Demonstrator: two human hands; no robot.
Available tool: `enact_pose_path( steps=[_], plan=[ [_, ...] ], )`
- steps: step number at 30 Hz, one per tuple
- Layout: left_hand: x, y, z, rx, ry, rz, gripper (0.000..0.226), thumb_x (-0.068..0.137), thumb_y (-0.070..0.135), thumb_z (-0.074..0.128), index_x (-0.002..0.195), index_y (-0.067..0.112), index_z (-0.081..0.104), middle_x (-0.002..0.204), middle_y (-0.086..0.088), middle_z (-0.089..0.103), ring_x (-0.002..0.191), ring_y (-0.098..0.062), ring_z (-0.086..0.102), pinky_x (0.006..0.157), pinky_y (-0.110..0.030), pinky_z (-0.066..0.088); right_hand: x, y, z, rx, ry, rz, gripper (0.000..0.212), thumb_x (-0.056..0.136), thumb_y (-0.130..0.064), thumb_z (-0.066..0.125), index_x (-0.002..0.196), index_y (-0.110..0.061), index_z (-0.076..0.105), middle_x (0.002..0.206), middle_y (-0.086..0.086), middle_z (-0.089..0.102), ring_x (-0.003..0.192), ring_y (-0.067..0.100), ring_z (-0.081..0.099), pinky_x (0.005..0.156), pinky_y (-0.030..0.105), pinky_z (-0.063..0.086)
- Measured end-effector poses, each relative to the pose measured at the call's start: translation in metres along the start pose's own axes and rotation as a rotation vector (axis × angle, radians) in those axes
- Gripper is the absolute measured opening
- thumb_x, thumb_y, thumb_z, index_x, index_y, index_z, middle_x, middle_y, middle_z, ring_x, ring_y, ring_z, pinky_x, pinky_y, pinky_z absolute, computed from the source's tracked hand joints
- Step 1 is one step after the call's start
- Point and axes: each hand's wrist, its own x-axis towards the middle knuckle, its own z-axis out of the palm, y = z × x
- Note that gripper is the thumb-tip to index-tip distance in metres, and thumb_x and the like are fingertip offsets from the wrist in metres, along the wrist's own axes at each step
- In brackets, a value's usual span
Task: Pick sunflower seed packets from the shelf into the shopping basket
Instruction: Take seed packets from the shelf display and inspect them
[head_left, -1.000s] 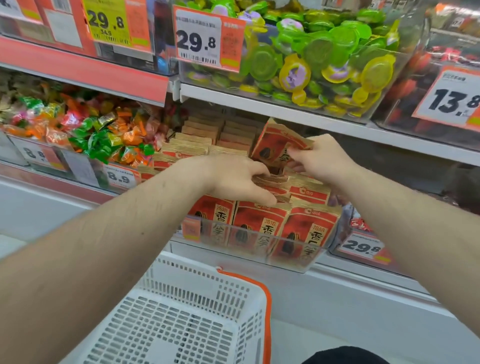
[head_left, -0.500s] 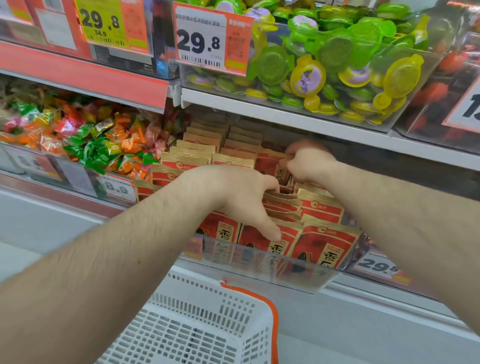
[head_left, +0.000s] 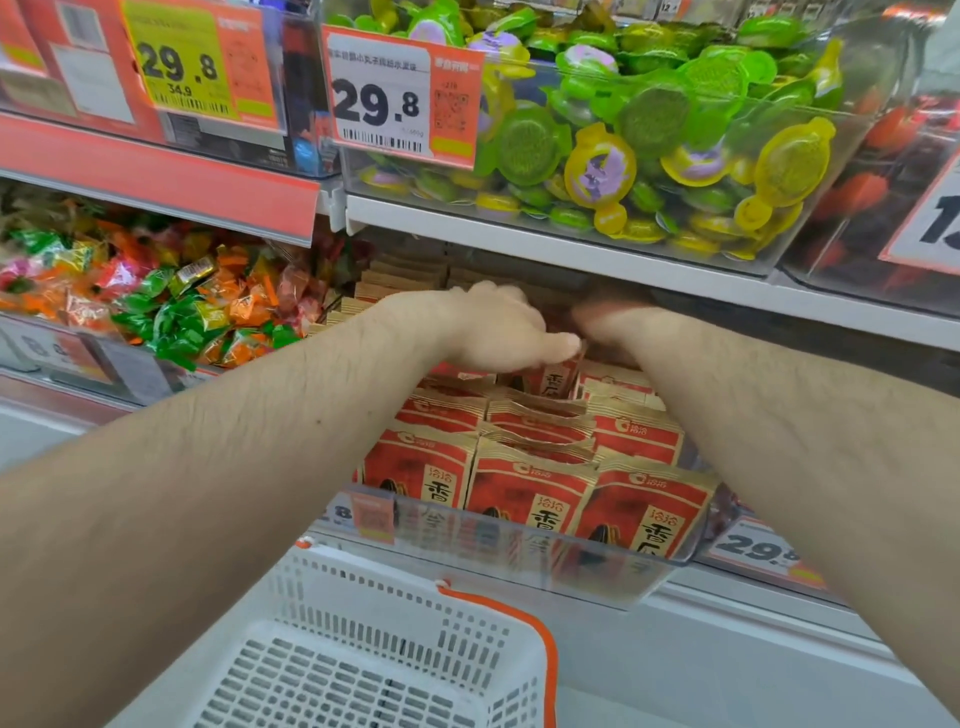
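Shopping basket (head_left: 363, 670) below shelf, no packets visible inside. Sunflower seed packets (head_left: 530, 493) stand in rows in clear bin (head_left: 519, 561). Judged light, soft, crinkly, slippery; pinch top seam. Left hand (head_left: 493, 327) flat on rear packets. Right hand (head_left: 608, 322) blurred; grip indeterminate.
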Motion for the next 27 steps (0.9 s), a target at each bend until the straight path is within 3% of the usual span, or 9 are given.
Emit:
enact_pose_path(
  steps=[2,7,11,14,17,21,23,25,27],
  plan=[
    [-0.001,0.003,-0.004,-0.002,0.051,0.002,0.051,0.103,0.056,0.026,0.14,0.032,0.052,0.155,-0.012,0.032,0.144,-0.037,0.024,0.116,-0.051,0.018,-0.003,0.003,0.001,0.094,0.019,-0.001,0.012,0.089,-0.023,0.061,0.095,-0.014,0.066,0.092,0.009,0.068,0.081,0.025,0.066,0.077,0.038,0.058],
    [0.01,-0.002,0.007,0.117,-0.088,0.03,0.037,0.099,0.049,0.037,0.129,0.045,0.058,0.157,0.005,0.036,0.144,-0.033,0.023,0.115,-0.056,0.013,-0.013,0.004,0.003,0.011,-0.015,-0.083,0.009,0.081,-0.018,0.069,0.088,-0.015,0.064,0.084,0.005,0.064,0.062,0.014,0.055,0.048,0.023,0.042],
    [0.018,-0.001,0.015,0.113,-0.124,0.06,0.041,0.098,0.048,0.036,0.127,0.041,0.063,0.151,0.01,0.043,0.144,-0.029,0.02,0.114,-0.059,0.011,-0.017,0.006,0.005,-0.083,-0.23,-0.085,0.018,0.082,-0.022,0.071,0.098,-0.014,0.068,0.086,0.004,0.066,0.074,0.018,0.063,0.067,0.029,0.052],
    [0.015,0.002,0.016,0.13,-0.124,0.052,0.046,0.101,0.05,0.031,0.135,0.035,0.059,0.153,0.007,0.042,0.147,-0.027,0.017,0.115,-0.058,0.008,-0.017,0.006,0.004,-0.089,-0.182,-0.127,0.046,0.079,-0.021,0.07,0.123,-0.015,0.06,0.111,0.007,0.065,0.09,0.022,0.062,0.073,0.03,0.051],
    [0.009,0.005,0.015,0.152,-0.12,0.03,0.052,0.103,0.051,0.027,0.143,0.028,0.052,0.153,0.003,0.043,0.149,-0.026,0.018,0.116,-0.057,0.009,-0.027,0.004,-0.003,-0.111,-0.204,-0.159,0.05,0.087,-0.023,0.066,0.135,-0.017,0.054,0.129,0.008,0.06,0.096,0.02,0.054,0.079,0.027,0.045],
    [-0.001,0.006,0.011,0.151,-0.066,0.025,0.051,0.103,0.052,0.028,0.138,0.029,0.057,0.149,0.0,0.047,0.147,-0.025,0.023,0.116,-0.058,0.01,-0.042,0.009,-0.016,-0.042,-0.234,-0.151,0.062,0.091,-0.062,0.054,0.133,-0.017,0.06,0.132,0.005,0.062,0.096,0.017,0.052,0.082,0.027,0.039],
    [-0.01,0.006,0.011,0.128,0.014,0.053,0.043,0.103,0.05,0.032,0.111,0.03,0.07,0.132,0.001,0.058,0.135,-0.025,0.04,0.111,-0.057,0.019,-0.054,0.014,-0.021,-0.003,-0.172,-0.203,0.073,0.086,-0.073,0.047,0.128,-0.015,0.063,0.126,0.006,0.065,0.096,0.017,0.054,0.082,0.028,0.04],
    [-0.022,0.004,0.013,0.073,0.151,0.106,0.035,0.102,0.044,0.04,0.09,0.029,0.07,0.123,0.005,0.062,0.12,-0.023,0.053,0.105,-0.053,0.03,-0.07,0.02,-0.024,0.061,-0.085,-0.295,0.062,0.083,-0.071,0.052,0.113,-0.02,0.07,0.11,0.001,0.069,0.092,0.015,0.058,0.078,0.028,0.042],
    [-0.033,-0.001,0.016,-0.006,0.307,0.157,0.027,0.1,0.034,0.048,0.106,0.03,0.074,0.131,0.009,0.06,0.119,-0.022,0.056,0.101,-0.044,0.042,-0.081,0.026,-0.025,0.091,-0.03,-0.336,0.033,0.082,-0.062,0.065,0.093,-0.032,0.07,0.09,-0.01,0.068,0.082,0.01,0.061,0.069,0.026,0.044]
  ],
)
